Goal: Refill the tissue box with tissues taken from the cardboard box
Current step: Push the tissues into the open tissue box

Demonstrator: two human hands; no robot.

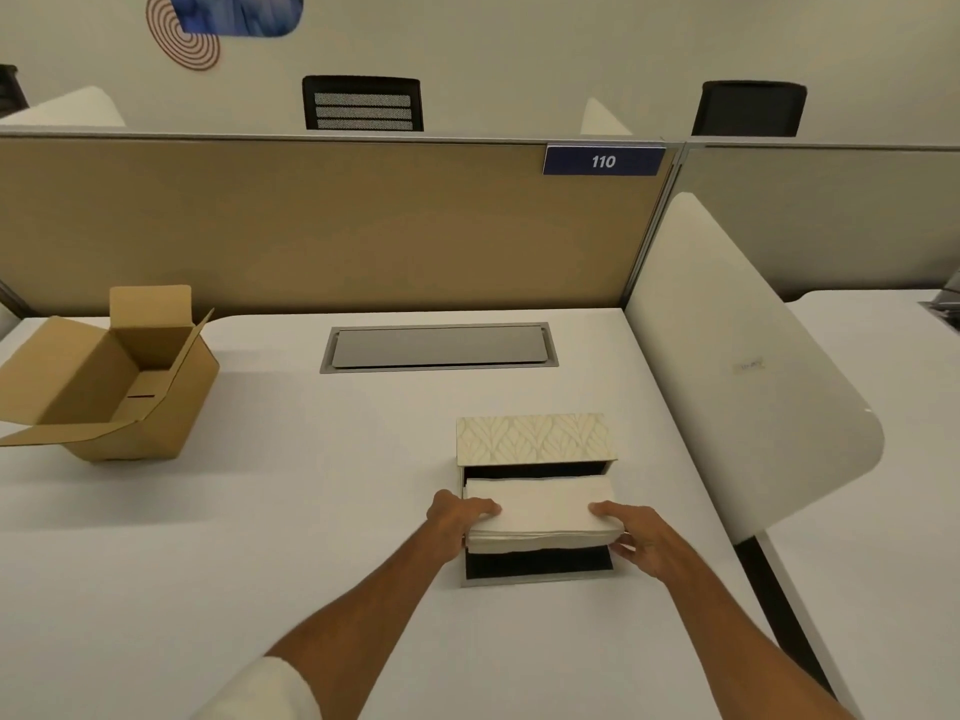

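A cream tissue box (532,439) with a leaf pattern lies on the white desk (311,511), its dark inside facing me and its base panel folded flat toward me. A white stack of tissues (543,506) sits half inside the opening, its near end sticking out. My left hand (457,517) grips the stack's left side and my right hand (636,537) grips its right side. The brown cardboard box (109,376) stands at the desk's far left, flaps open, with nothing visible inside.
A grey cable hatch (439,348) is set into the desk behind the tissue box. A tan partition (311,226) with a blue "110" sign (602,161) closes the back. A white curved side divider (737,366) stands to the right. Black chairs show beyond.
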